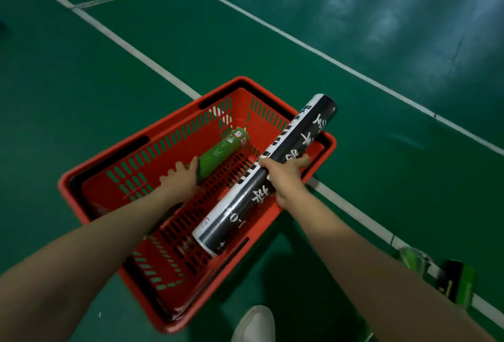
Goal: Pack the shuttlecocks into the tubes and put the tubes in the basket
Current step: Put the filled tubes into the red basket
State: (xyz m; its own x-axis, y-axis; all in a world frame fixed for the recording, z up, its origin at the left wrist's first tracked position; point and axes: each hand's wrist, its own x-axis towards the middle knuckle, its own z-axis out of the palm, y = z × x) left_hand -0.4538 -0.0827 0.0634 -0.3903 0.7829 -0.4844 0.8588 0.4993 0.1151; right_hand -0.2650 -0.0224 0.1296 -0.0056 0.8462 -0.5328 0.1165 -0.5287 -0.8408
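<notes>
A red plastic basket (pixel 90 172) stands on the green court floor. Inside it lies a green tube (pixel 222 151), pointing towards the far corner. My left hand (pixel 180 178) is at the tube's near end, thumb and fingers spread and touching it. My right hand (pixel 286 175) grips a long black and white tube (pixel 272 167) with white lettering around its middle. That tube hangs tilted over the basket's right side, near end low inside, far end past the rim.
White court lines (pixel 152 66) cross the floor behind and to the right of the basket. More green and dark tubes (pixel 458 281) lie on the floor at the lower right. A white shoe (pixel 255 324) shows at the bottom edge.
</notes>
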